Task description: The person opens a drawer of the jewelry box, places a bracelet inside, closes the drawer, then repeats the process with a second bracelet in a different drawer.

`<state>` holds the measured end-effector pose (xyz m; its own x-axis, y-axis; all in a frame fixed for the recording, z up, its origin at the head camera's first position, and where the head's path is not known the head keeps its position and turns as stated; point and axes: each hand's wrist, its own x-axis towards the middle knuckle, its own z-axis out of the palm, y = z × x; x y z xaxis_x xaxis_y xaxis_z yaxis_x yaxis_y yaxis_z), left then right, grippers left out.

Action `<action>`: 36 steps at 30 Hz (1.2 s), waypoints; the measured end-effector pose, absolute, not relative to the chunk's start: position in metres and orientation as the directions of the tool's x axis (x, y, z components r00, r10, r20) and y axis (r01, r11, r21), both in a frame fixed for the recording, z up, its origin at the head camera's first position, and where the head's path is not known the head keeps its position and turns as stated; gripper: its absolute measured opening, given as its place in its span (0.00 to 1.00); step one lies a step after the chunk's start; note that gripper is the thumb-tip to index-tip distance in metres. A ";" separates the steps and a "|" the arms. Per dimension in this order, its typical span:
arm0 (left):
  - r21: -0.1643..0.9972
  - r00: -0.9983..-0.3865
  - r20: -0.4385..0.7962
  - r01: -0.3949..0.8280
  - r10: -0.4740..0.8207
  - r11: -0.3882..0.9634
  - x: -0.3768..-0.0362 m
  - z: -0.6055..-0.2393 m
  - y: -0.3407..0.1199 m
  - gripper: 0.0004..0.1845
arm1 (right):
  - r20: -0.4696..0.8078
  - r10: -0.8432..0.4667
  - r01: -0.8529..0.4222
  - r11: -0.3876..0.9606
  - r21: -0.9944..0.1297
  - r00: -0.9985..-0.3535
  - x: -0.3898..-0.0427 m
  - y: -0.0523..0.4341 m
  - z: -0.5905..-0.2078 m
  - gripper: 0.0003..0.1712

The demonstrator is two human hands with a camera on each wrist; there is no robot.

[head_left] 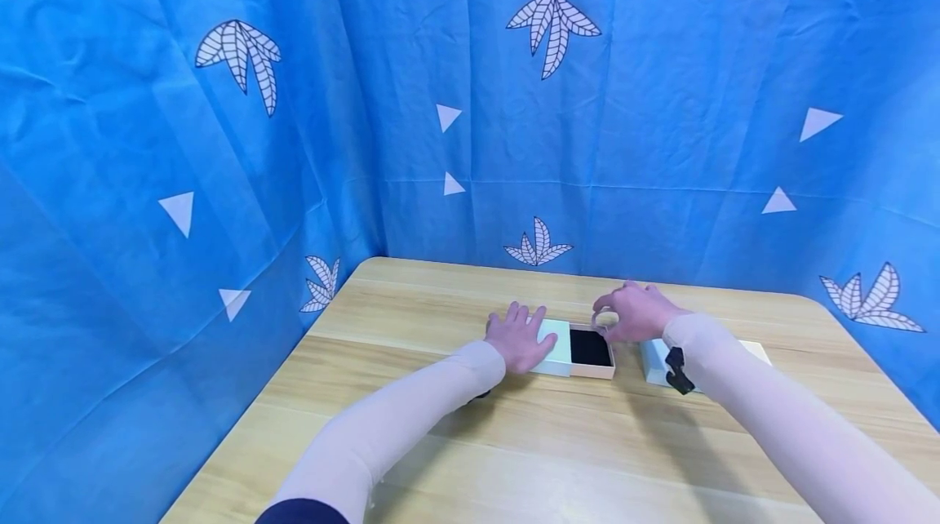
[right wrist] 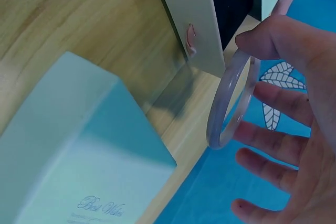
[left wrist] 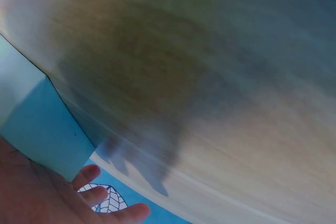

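A translucent pale bangle (right wrist: pixel 219 103) is pinched between the thumb and fingers of my right hand (head_left: pixel 637 313). It stands upright near the right end of a partly pulled-out drawer (head_left: pixel 596 373) with a black lining (head_left: pixel 590 348). A small pink ribbon tab (right wrist: pixel 190 39) shows on the drawer's end in the right wrist view. The drawer sticks out of a mint-green box sleeve (head_left: pixel 558 344). My left hand (head_left: pixel 517 342) rests on the sleeve's left part, fingers spread. In the left wrist view, the sleeve's side (left wrist: pixel 50 129) appears beside that hand.
A second mint-green box (right wrist: pixel 94 129) with "Best Wishes"-like lettering sits to the right, partly behind my right forearm. Both boxes are on a light wooden table (head_left: pixel 514 442). A blue patterned curtain (head_left: pixel 646 140) hangs along the table's far and left sides.
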<state>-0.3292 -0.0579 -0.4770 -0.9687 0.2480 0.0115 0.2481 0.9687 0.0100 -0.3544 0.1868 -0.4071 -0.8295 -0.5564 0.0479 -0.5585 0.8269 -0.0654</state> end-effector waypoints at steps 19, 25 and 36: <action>0.002 -0.969 0.018 0.245 0.245 0.969 -0.332 -0.479 -0.057 0.40 | 0.040 -0.571 -0.572 0.818 -0.053 -0.820 -0.339 0.174 -0.410 0.26; 0.002 -0.968 0.029 0.250 0.250 0.968 -0.329 -0.480 -0.057 0.40 | 0.022 -0.577 -0.577 0.815 -0.041 -0.816 -0.333 0.170 -0.411 0.28; -0.014 -0.969 0.024 0.244 0.244 0.970 -0.330 -0.478 -0.056 0.40 | 0.070 -0.629 -0.629 0.777 0.030 -0.774 -0.326 0.162 -0.410 0.29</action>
